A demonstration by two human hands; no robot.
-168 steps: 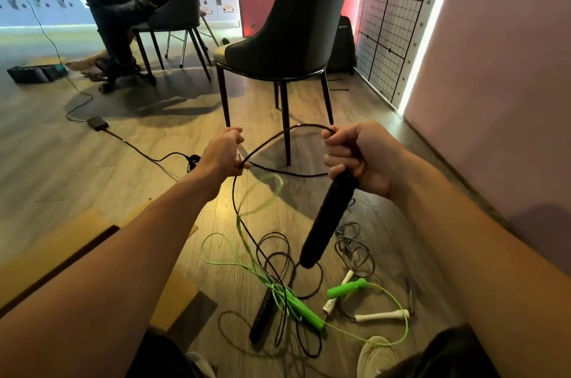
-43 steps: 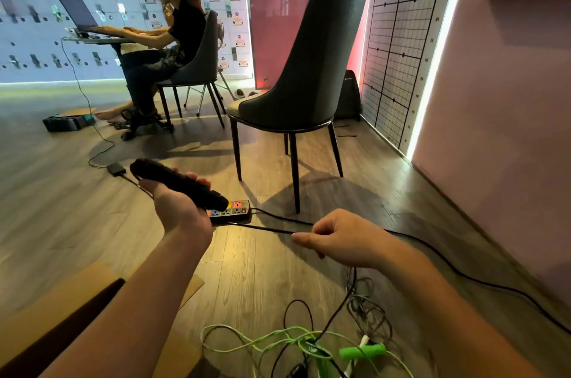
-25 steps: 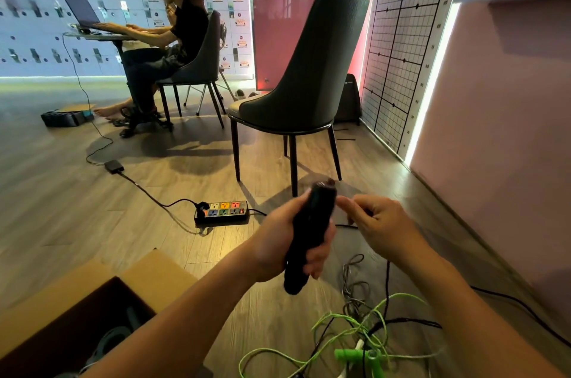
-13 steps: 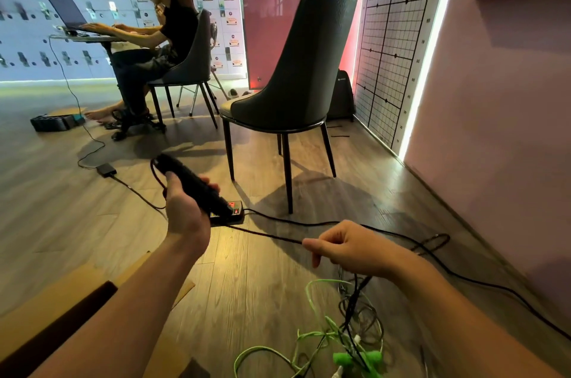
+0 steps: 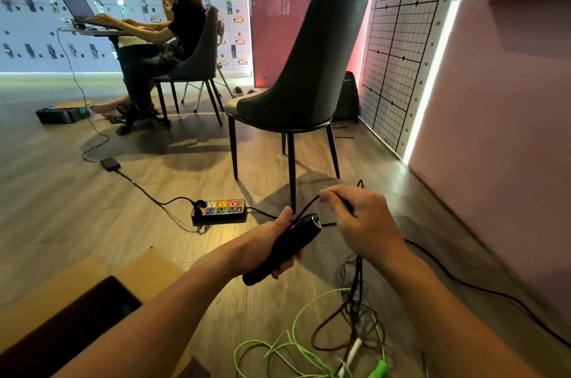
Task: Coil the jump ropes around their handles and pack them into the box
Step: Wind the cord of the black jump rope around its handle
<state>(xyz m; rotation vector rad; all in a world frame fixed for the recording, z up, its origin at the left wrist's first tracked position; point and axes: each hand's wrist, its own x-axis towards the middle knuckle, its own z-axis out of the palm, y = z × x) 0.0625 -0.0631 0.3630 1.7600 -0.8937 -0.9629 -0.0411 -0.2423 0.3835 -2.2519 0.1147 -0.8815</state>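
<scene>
My left hand (image 5: 262, 244) grips a black jump rope handle (image 5: 287, 246), held at a slant above the floor with its cord end up. Just to its right, my right hand (image 5: 361, 224) pinches the black cord (image 5: 304, 207) close to the handle's top. The cord drops from that hand to a tangle of black, grey and green ropes (image 5: 336, 334) on the floor, where a white handle (image 5: 352, 353) and a green handle (image 5: 378, 370) lie. An open cardboard box (image 5: 92, 282) sits at the lower left; its inside is dark.
A dark chair (image 5: 296, 90) stands straight ahead on the wooden floor. A power strip (image 5: 219, 210) with its cable lies left of the hands. Another black cable (image 5: 482, 288) runs along the pink wall at right. A person sits at a laptop table (image 5: 92, 30) far left.
My left hand swung the black handle in from the far left to the middle, beside my right hand. My right hand rose and now pinches the cord at the handle's top.
</scene>
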